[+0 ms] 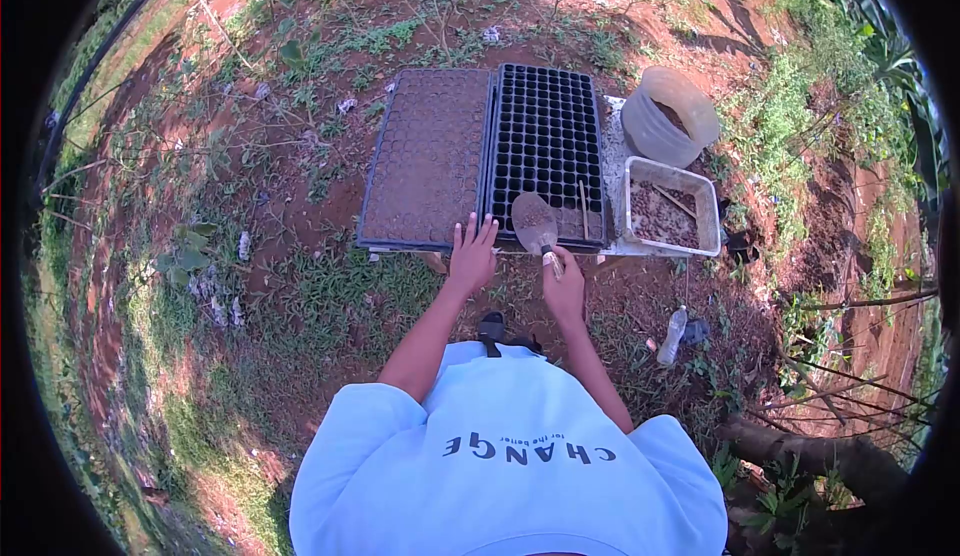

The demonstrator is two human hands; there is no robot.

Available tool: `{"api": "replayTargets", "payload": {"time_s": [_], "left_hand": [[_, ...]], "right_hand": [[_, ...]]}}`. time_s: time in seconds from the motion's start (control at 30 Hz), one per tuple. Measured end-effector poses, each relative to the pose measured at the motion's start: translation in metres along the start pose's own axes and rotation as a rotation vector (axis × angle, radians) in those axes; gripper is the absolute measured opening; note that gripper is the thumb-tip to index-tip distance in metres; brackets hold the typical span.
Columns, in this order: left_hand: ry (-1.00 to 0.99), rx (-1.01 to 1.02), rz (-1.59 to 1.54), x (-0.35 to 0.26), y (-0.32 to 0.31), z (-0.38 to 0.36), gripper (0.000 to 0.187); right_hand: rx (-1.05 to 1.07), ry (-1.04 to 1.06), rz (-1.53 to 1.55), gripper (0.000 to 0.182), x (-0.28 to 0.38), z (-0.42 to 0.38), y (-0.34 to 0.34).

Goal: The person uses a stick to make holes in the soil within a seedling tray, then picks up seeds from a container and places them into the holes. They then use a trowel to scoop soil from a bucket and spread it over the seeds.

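Note:
My right hand (564, 278) is wrapped round the handle of a trowel (534, 218), whose blade carries soil and lies over the near end of a black cell tray (546, 126). Most cells of that tray look empty; some in its nearest rows hold soil. A thin stick (584, 208) rests on it, right of the blade. My left hand (473, 254) has its fingers spread on the near edge where the black tray meets a soil-filled tray (425, 156) on the left.
Right of the trays, a white rectangular tub (714, 218) holds small brown pieces and a stick. Behind it leans a translucent round container (650, 121) with soil inside. A plastic bottle (673, 336) lies on the ground, and branches (810, 456) are at the lower right.

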State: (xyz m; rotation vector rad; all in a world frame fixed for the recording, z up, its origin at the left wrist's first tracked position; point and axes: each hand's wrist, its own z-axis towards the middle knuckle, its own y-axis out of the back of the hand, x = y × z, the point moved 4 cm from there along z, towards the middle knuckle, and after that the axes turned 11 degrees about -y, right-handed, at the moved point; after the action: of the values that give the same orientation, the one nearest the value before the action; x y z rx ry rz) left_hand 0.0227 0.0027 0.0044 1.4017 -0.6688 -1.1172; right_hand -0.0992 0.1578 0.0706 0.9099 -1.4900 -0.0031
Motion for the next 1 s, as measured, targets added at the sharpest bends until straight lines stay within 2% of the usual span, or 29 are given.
{"api": "replayTargets", "payload": {"time_s": [0.53, 0.83, 1.0], "left_hand": [[0.003, 0.016, 0.021, -0.002, 0.006, -0.001, 0.066], [-0.003, -0.026, -0.003, 0.0, 0.004, -0.003, 0.065], [-0.017, -0.057, 0.0, 0.0, 0.003, -0.004, 0.066]], "right_hand": [[-0.027, 0.048, -0.169, 0.034, 0.011, -0.013, 0.003], [-0.032, 0.003, -0.215, 0.033, 0.029, -0.019, 0.008], [-0.05, 0.054, -0.239, 0.034, 0.024, -0.015, 0.006]]}}
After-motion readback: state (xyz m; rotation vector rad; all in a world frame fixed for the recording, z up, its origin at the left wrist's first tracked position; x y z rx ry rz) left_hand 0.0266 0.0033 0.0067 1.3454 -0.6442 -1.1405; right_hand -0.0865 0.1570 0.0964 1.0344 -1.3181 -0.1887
